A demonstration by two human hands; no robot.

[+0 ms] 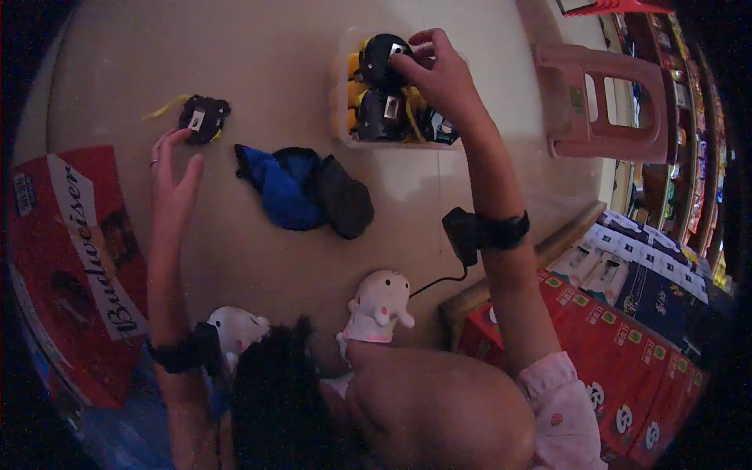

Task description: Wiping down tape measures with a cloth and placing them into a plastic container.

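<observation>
A clear plastic box [341,117] stands on the floor ahead, holding several black tape measures with yellow parts and metal clips. My right hand [444,74] reaches over its far right side. Its thumb and fingers are closed on the right edge of a black tape measure [382,61] at the top of the box. Another tape measure [205,119] lies on the floor at the left, a yellow strap trailing from it. My left hand [174,168] is beside it, fingers stretched out and thumb apart, the fingertips at its lower edge.
Between my hands lies a blue and black cloth item [301,188]. A red carton [74,274] stands left; red boxes [595,352] are stacked at lower right. A pink plastic stool [603,102] is at far right, near stocked shelves [681,117]. White cartoon-faced slippers [380,305] show below.
</observation>
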